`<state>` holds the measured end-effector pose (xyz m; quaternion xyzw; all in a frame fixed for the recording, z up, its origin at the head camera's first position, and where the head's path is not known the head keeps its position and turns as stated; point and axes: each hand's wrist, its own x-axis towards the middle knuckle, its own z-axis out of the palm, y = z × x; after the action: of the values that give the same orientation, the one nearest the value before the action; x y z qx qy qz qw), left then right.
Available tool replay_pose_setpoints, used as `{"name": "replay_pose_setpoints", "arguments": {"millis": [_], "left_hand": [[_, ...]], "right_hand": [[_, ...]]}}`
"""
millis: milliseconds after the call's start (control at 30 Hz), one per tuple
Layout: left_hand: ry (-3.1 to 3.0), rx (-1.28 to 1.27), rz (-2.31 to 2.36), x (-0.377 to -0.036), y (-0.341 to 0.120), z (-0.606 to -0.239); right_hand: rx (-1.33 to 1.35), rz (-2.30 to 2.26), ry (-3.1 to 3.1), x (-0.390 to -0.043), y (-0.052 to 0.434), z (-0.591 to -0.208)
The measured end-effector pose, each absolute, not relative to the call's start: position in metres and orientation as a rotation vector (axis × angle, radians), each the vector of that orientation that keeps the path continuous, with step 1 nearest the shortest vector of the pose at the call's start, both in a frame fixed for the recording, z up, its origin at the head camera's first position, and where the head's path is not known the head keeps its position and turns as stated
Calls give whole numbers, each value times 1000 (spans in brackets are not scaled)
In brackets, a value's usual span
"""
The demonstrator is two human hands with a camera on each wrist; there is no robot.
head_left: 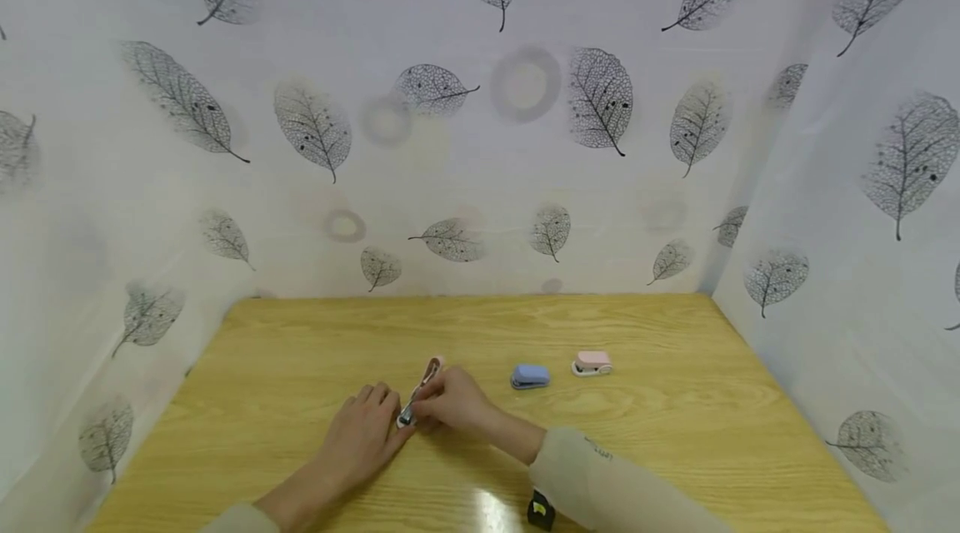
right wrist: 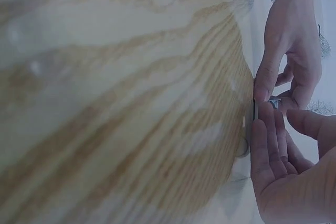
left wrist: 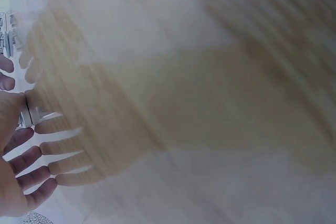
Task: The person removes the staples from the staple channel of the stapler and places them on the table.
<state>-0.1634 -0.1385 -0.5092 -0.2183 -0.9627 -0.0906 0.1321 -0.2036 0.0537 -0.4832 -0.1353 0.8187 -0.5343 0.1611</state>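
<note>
- Currently, from my distant post, I see a wood-grain table point(head_left: 300, 333) stretching around the blue stapler point(head_left: 530, 376), my landmark.
- Left of the blue stapler, the left hand point(head_left: 362, 429) rests on the tabletop, thumb and index finger pinching the open stapler point(head_left: 432, 367) at its white end, the other fingers straight.
- Closer on that same side, the right hand point(head_left: 459, 400) brings its fingertips to the metal channel; whether they grip or merely touch, I cannot tell. I judge the step in hand to be work at that channel, the next move calling for a steady base and fine fingertip control.
- Left of the landmark, the open stapler slants between the hands: pink far end, silvery middle, white near end.
- Right of the landmark, slightly farther back, sits a pink-and-white stapler point(head_left: 592, 363).
</note>
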Motion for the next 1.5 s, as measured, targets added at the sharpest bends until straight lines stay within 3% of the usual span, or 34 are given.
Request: {"name": "replay_pose_setpoints", "arguments": {"millis": [300, 1000, 1500], "left_hand": [[-2821, -622, -247, -166, -139, -507], [-2830, -599, -266, -163, -136, -507], [-2830, -596, -275, -163, -136, -506]], "right_hand": [[-265, -1593, 2231, -204, 52, -481], [-324, -1640, 2136, -202, 84, -483], [-271, -1534, 2035, -178, 90, -485]]}}
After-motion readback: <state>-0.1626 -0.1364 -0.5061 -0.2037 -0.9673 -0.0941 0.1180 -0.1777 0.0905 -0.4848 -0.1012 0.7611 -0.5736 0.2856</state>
